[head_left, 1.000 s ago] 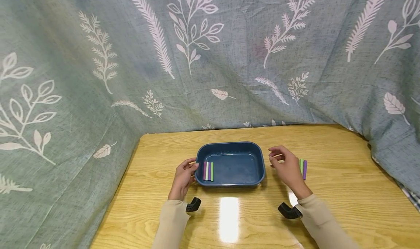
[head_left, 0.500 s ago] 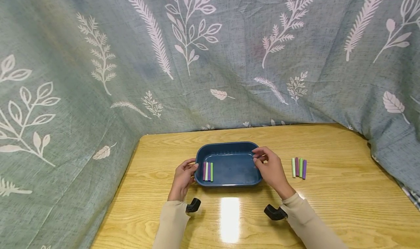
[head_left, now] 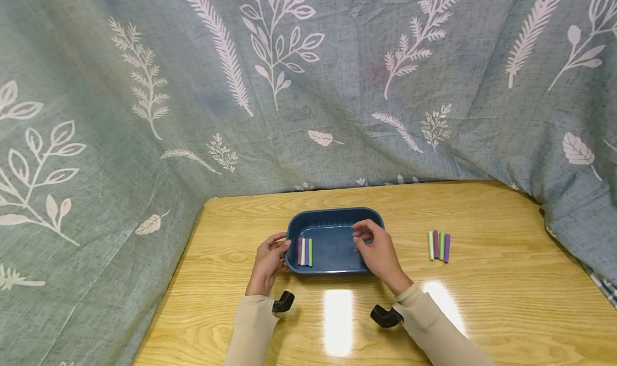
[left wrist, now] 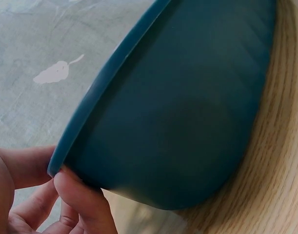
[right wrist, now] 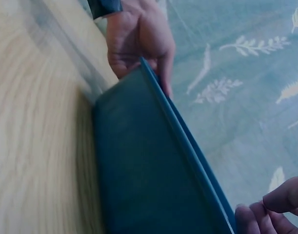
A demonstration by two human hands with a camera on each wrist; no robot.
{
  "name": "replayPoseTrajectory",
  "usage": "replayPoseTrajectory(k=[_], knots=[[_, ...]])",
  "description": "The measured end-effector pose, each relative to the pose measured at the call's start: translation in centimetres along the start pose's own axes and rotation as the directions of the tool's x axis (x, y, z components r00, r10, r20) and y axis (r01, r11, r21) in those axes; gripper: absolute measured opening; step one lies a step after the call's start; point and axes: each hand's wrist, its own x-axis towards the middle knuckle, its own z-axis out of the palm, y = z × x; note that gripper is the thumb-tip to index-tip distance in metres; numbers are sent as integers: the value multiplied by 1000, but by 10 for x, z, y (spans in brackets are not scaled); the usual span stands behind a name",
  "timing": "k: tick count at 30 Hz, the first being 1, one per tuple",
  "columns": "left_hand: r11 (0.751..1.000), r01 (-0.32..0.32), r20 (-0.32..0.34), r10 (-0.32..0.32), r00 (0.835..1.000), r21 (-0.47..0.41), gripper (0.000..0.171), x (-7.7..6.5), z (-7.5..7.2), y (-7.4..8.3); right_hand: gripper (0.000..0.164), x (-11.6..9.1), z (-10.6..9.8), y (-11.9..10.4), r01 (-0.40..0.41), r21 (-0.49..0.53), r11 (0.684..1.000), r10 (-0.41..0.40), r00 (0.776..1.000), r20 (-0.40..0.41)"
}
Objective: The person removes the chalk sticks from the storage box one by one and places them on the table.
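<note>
A dark blue plastic tray with raised walls stands on the table. My left hand grips its left rim, thumb on top and fingers beneath; the left wrist view shows the rim pinched between them. Inside, along the left wall, several chalk sticks in maroon, white, purple and green lie side by side. Over the tray's right part hovers my right hand, fingers loosely bent, nothing visible between them. In the right wrist view its fingertips appear just past the rim.
Right of the tray, another row of chalk sticks in pale green, maroon, green and purple lies on the wooden table. A leaf-patterned curtain hangs behind the table and along its sides.
My right hand has moved left from beside the right-hand chalk row to over the tray, uncovering that row. The left hand has kept its grip on the rim.
</note>
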Motion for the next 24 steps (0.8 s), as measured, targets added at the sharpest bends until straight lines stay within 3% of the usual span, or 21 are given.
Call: replayPoseTrajectory(k=[14,24], knots=[[1000,16,-2,-16,1000,4,31,-1,-1,-2,21,-2,32,2,41,-21,999,-40,999,6],[1000,-8,3,8,1000,-19,30,1,0,-2,21,4,49,-1,32,-43,999,-31,999,17]])
